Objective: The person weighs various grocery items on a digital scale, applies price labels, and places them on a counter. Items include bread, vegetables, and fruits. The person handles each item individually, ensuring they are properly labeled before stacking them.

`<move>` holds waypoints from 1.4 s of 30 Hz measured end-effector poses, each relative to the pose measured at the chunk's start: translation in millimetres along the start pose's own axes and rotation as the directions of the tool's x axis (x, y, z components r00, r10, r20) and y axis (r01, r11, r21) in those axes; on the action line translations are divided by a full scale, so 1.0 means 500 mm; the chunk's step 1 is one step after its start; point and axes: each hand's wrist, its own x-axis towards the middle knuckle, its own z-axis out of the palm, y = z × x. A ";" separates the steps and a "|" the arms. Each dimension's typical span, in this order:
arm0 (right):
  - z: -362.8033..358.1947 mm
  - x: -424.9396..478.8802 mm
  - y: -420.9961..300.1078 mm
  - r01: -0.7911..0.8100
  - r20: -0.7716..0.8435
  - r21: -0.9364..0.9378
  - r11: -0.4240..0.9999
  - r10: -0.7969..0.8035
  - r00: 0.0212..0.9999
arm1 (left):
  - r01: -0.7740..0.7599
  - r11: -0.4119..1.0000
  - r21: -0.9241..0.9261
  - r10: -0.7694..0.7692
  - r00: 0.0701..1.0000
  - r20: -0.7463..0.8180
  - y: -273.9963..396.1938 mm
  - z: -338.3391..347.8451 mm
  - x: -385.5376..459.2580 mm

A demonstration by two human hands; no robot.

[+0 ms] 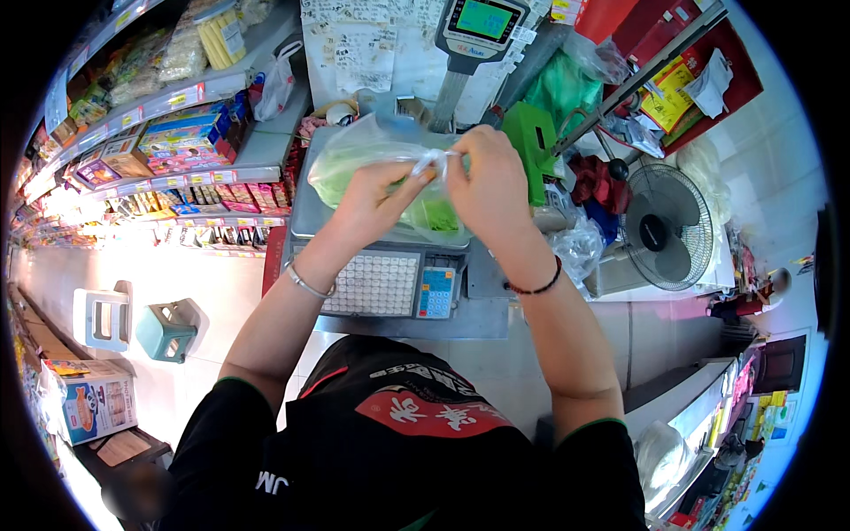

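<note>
A clear plastic bag [358, 149] with something green and leafy inside lies on the metal platform of a weighing scale [312, 219]. At its gathered, twisted neck, my left hand [382, 199] pinches the plastic between thumb and fingers. My right hand [488, 179] grips the same twisted neck just to the right, its fingers bent over it. Below the bag are the scale's keyboard [372, 282] and a blue keypad [436, 292]. Behind the bag, the scale's lit display [481, 21] stands on a post.
Shelves with packaged snacks [186, 139] run along the left. A green box [524, 152], crumpled plastic bags [576, 249] and a black electric fan [664, 229] are at the right. Two stools, one green [163, 332], stand on the floor at the left. A person [764, 295] is far off at the right.
</note>
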 end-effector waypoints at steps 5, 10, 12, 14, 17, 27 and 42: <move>0.056 -0.095 0.209 -0.724 0.249 0.297 0.623 0.681 0.688 | 0.100 0.400 -0.911 -0.273 0.962 -0.014 -0.148 -0.111 -0.012; 0.025 -0.067 0.160 -0.635 0.612 0.732 -0.245 0.644 0.458 | -0.028 0.315 -0.949 -0.235 0.966 -0.106 -0.109 -0.102 0.004; 0.002 -0.066 0.158 -0.398 0.668 0.723 -0.565 0.426 0.610 | 0.044 0.553 -0.832 -0.109 0.994 -0.020 -0.030 -0.077 0.009; -0.028 -0.038 0.078 -0.367 0.670 0.689 -0.625 0.356 0.651 | 0.089 0.778 -0.622 -0.068 0.996 0.057 0.013 -0.053 0.010; -0.031 -0.017 0.041 -0.571 0.779 0.601 -0.559 0.250 0.575 | 0.078 0.958 -0.277 -0.055 0.995 0.088 0.033 -0.012 0.027; 0.039 -0.092 0.180 -0.840 0.662 0.541 -0.051 0.641 0.388 | 0.234 0.590 -0.773 -0.432 0.900 -0.057 -0.104 -0.092 0.064; 0.229 -0.665 0.162 -0.893 0.552 0.439 0.094 0.757 0.351 | 0.223 0.890 -0.399 -0.348 0.896 -0.275 -0.185 -0.025 -0.208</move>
